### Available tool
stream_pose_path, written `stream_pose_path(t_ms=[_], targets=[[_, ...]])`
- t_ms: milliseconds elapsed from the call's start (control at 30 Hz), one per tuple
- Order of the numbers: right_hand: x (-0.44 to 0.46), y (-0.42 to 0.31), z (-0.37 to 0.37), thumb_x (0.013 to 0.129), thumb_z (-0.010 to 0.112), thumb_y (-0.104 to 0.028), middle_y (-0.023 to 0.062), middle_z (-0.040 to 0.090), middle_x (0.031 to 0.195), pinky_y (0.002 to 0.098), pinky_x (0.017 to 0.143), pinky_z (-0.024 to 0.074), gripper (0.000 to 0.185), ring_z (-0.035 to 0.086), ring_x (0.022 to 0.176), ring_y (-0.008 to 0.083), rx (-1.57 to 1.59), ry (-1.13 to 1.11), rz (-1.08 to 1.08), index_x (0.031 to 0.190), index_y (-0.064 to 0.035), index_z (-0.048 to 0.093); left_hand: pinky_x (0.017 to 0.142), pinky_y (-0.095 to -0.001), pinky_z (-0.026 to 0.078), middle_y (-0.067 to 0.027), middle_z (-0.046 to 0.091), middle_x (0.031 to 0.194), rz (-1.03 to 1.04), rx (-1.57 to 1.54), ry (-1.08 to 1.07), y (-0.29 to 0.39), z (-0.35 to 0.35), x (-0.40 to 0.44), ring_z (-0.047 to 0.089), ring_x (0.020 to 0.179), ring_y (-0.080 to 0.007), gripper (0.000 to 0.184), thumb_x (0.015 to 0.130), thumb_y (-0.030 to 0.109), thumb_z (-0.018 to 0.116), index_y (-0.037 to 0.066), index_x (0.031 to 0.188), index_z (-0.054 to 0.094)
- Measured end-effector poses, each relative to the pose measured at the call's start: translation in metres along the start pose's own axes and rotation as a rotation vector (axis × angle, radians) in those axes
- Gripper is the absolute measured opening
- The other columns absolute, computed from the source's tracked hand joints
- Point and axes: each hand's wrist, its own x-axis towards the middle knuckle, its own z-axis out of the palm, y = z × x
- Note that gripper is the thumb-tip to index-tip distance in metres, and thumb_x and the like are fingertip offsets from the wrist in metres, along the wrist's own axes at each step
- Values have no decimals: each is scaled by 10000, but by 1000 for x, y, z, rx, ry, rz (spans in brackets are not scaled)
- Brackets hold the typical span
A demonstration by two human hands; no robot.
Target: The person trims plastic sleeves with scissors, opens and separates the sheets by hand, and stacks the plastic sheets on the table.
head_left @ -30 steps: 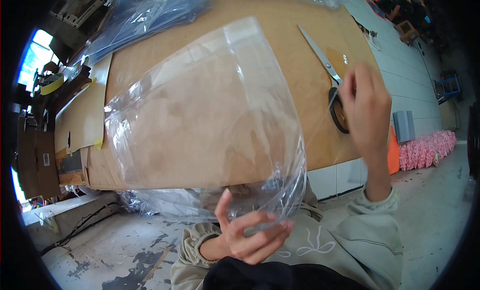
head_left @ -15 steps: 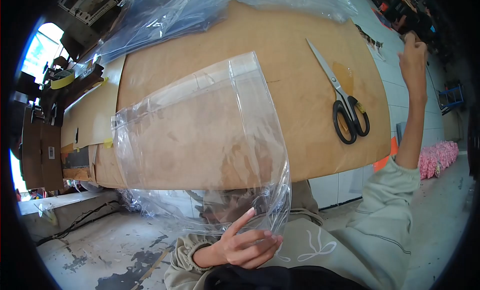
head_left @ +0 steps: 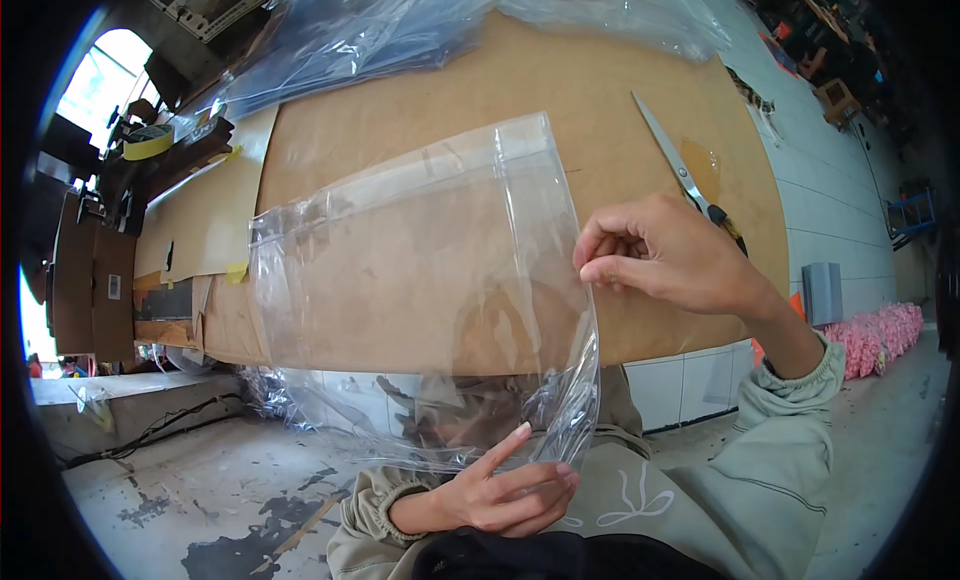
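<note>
A large clear plastic bag [head_left: 410, 250] lies over the brown table and hangs off its near edge. My left hand [head_left: 510, 495] grips the bag's gathered lower part near my body, with the index finger stretched out over the plastic. At the bag's right edge, my right hand [head_left: 670, 255] pinches the film between thumb and index finger. Just beyond that hand, black-handled scissors [head_left: 672, 158] lie on the table; the hand hides most of their handles.
Folded plastic sheets [head_left: 370, 40] cover the table's far side. Brown paper [head_left: 640, 330] covers the tabletop. A tape roll [head_left: 148, 142] sits at the left. On the floor at the right are a pink bundle [head_left: 875, 338] and a grey object [head_left: 822, 294].
My right hand swung out to the far right, past the table, then came back to the bag's right edge. My left hand keeps its hold, and the view has shifted slightly.
</note>
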Motion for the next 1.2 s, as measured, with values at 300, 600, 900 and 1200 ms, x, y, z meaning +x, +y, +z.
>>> stream_pose_path(t_ms=[300,600,900,1200], targets=[[18,27,-36,798,543,46,133,588,753,333,622,439,119,584,670,241,-676,744,-338,887,17,616,962,-361,511,-25,564,885,72,-171,-29,-4,4,5,569,921,-157,118,710,-15,663,74,784,688],[-39,49,-50,838,490,14,185,442,1349,383,1015,372,326,441,1228,366,-840,1013,-101,1154,35,569,1045,-410,418,-71,559,917,184,-30,-155,-1,24,81,491,1216,-261,107,801,94,502,27,779,582],[-38,35,31,903,551,-325,239,312,1433,437,1076,276,629,315,1325,372,-746,533,-172,1362,52,347,1071,-540,263,-105,417,1407,-14,3,-318,-4,4,81,391,1310,-299,574,789,322,596,113,1312,484],[-8,51,38,943,425,-425,162,343,1442,596,1069,186,633,281,1361,281,-1162,681,-58,1372,34,343,1074,-648,87,-74,305,1491,-646,644,-505,-43,-61,-1,271,1376,-319,806,594,295,760,341,1343,465]])
